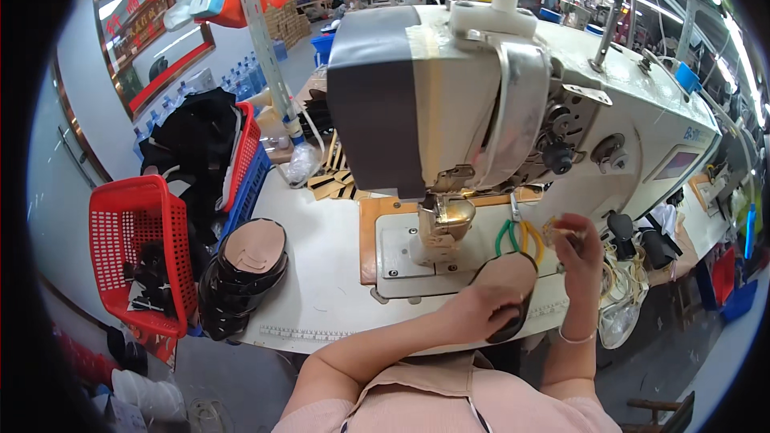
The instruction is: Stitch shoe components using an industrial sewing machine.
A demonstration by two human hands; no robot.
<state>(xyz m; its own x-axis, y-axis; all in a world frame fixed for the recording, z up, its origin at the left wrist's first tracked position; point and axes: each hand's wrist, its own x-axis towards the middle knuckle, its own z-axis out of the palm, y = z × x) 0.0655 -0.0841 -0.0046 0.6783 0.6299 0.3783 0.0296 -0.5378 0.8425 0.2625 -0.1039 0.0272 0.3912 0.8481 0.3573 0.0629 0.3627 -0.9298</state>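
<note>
A beige, black-edged shoe piece (512,271) lies at the front edge of the sewing table, right of the needle area. My left hand (480,313) is closed on its near end, fingers curled over the dark rim. To the right, my right hand (579,248) is raised above the table with its fingers bent together. Something small and yellowish shows at those fingertips, too small to name. Between the hands and the machine lie scissors (520,239) with one green and one yellow handle. The sewing machine's presser foot area (445,224) stands over the metal plate, left of the scissors.
A stack of black shoe pieces (241,281) topped by a beige one stands at the table's left. Beside it are a red basket (178,224) and dark fabric (196,136). The machine head (481,104) overhangs the middle. Cords and a plastic bag (624,317) hang at the right edge.
</note>
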